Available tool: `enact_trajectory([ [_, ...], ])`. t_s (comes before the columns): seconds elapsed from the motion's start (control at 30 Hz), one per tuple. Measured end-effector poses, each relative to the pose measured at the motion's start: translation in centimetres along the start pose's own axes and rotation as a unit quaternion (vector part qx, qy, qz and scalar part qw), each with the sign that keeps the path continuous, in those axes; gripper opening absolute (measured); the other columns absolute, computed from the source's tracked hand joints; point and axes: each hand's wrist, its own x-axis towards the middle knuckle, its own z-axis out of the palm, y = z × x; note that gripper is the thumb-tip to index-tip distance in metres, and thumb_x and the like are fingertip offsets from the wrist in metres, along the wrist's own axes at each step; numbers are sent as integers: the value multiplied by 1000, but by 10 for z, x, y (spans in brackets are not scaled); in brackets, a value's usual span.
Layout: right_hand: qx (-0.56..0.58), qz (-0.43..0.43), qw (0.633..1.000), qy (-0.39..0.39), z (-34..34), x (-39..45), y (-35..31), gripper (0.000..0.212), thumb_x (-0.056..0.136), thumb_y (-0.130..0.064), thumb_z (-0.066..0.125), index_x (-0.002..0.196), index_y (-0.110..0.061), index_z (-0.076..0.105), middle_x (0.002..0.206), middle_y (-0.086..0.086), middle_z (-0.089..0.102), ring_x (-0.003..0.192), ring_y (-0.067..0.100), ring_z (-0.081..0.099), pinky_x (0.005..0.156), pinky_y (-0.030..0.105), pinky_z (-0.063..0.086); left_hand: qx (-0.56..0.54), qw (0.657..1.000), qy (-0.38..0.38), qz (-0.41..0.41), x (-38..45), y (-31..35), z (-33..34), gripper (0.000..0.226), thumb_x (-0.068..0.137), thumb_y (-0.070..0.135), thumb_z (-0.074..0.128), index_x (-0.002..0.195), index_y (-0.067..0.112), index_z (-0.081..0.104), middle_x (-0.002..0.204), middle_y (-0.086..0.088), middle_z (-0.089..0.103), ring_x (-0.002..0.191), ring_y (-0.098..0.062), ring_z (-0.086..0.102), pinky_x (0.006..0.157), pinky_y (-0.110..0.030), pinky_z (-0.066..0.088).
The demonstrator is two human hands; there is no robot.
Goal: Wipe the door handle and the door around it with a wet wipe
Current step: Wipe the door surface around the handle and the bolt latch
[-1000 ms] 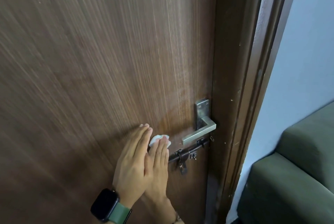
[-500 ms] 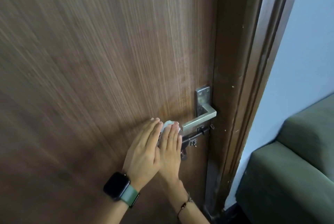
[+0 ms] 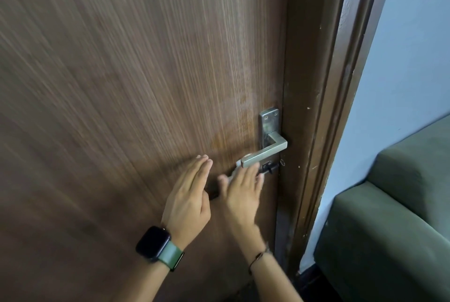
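- Low on the brown wood-grain door (image 3: 136, 87), close to its right edge, the right hand (image 3: 243, 192) lies flat with straight fingers, pressing a white wet wipe (image 3: 237, 165) against the wood.
- Only a small part of the wipe shows: a white corner peeking out above the fingertips, just under the free end of the door handle (image 3: 264, 155). The rest is hidden beneath the hand, which is blurred.
- The handle is a squared, brushed-metal lever that points left and slightly down from a tall narrow back plate (image 3: 267, 124) screwed near the door's right edge.
- The right fingertips reach up to the underside of the lever; whether they touch it cannot be told through the blur.
- Just below the lever, beside the right fingers, the dark end of a sliding bolt (image 3: 269, 168) shows against the door's right edge.
- The left hand (image 3: 190, 194) is released, fingers straight and together, laid against the door just left of the right hand and holding nothing.
- A dark smartwatch (image 3: 153, 244) on a green strap sits on the left wrist; a thin bracelet (image 3: 259, 256) circles the right wrist.
- A paler, streaky patch marks the wood above and left of the handle.
- Right of the door runs the dark brown door frame (image 3: 323, 131), then a pale blue wall (image 3: 409, 58).
- A dark green sofa (image 3: 394, 216) fills the lower right corner of the view.
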Motion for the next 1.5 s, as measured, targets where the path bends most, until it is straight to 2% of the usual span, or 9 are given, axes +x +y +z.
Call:
enact_trajectory([
  [0.1, 23, 67, 997, -17, -8, 17, 5, 82, 94, -54, 8, 142, 12, 17, 151, 31, 13, 144, 34, 3, 118, 42, -1, -5, 1000, -5, 2, 0, 2, 2, 48, 78, 0, 29, 119, -6, 52, 124, -19, 57, 120, -30, 49, 103, -34, 33],
  [0.23, -6, 13, 1000, -19, 6, -26, -29, 71, 99, -33, 0, 128, 9, 50, 134, 31, 47, 129, 38, 42, 113, 43, 25, -10, 1000, -12, 1, 1, 9, 10, 44, 87, 8, 26, 117, -8, 53, 121, -21, 58, 118, -32, 51, 104, -32, 30],
  [0.33, -27, -35, 999, -26, 10, -39, -25, 59, 97, -33, 17, 127, 2, 54, 134, 23, 51, 127, 31, 47, 111, 44, 29, -6, 999, -33, 12, 0, 14, 13, 46, 82, 10, 29, 118, -6, 52, 123, -21, 58, 119, -29, 50, 104, -31, 32],
  [0.43, -51, 29, 998, -35, -4, -20, -7, 77, 98, -40, -1, 123, 4, 57, 129, 23, 56, 125, 33, 49, 97, 56, 41, -11, 999, -27, 16, 1, 15, 13, 47, 78, 4, 30, 118, -7, 52, 123, -22, 58, 118, -31, 51, 104, -32, 30],
  [0.63, -49, 80, 996, -8, -16, 31, 36, 79, 95, -54, 19, 144, 7, 12, 154, 22, 15, 145, 30, -1, 114, 55, -1, -9, 1000, -18, 22, 0, 15, 15, 48, 76, -4, 35, 121, -5, 50, 125, -19, 56, 121, -29, 50, 101, -37, 40],
  [0.9, 15, 90, 996, 14, -15, 29, 31, 73, 97, -47, 23, 145, 6, 9, 155, 22, 12, 145, 29, 2, 118, 45, 3, -9, 1000, -6, 5, 3, 16, 18, 50, 71, -11, 43, 119, -7, 52, 123, -21, 57, 118, -32, 52, 99, -43, 42],
  [1.07, 1, 21, 999, -35, -4, -20, -16, 76, 100, -37, 0, 118, 8, 59, 124, 26, 58, 120, 37, 52, 95, 49, 48, -13, 1000, 9, 4, 9, 15, 18, 48, 76, 2, 30, 117, -9, 52, 122, -24, 57, 117, -35, 51, 104, -32, 28],
  [1.33, -23, 61, 998, -1, -14, 22, 30, 76, 96, -53, 17, 144, 6, 12, 153, 24, 19, 144, 33, 8, 116, 49, 7, -17, 1000, 14, 15, 11, 22, 24, 48, 78, 3, 30, 119, -7, 51, 122, -23, 58, 117, -35, 52, 96, -45, 46],
  [1.5, -10, 77, 995, 57, -20, 39, 38, 53, 98, -24, 33, 139, 9, 28, 145, 27, 34, 134, 37, 29, 106, 43, 30, -15, 1000, 5, 5, 9, 22, 26, 49, 71, -11, 44, 119, -8, 51, 122, -23, 57, 117, -35, 52, 93, -51, 46],
])
